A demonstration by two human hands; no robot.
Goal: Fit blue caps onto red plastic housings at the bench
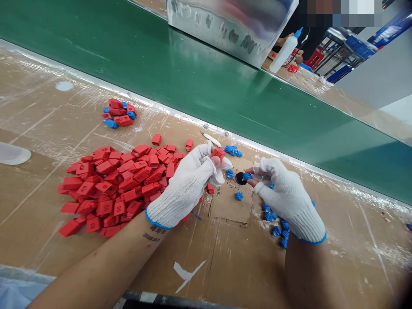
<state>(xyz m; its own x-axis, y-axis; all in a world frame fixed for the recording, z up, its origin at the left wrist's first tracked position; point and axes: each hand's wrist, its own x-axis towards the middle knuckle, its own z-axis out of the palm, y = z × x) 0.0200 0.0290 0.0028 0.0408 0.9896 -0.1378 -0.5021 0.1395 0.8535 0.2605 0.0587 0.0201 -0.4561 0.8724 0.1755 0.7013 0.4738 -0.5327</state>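
My left hand, in a white glove with bare fingertips, pinches a red plastic piece above a square of cardboard. My right hand, gloved alike, grips a small knobbly blue plastic piece between thumb and fingers. That piece is right at the edge of a small round black dish; whether they touch I cannot tell. Loose blue pieces lie on the cardboard, and several more rest beneath my right hand. Left of my left hand spreads a big heap of red slotted pieces.
A mixed red and blue pile sits farther left. A white-handled pointed tool lies by the green conveyor belt. Over the belt stands a metal box. Beyond are a squeeze bottle and another person's hands. Torn white tape lies in front.
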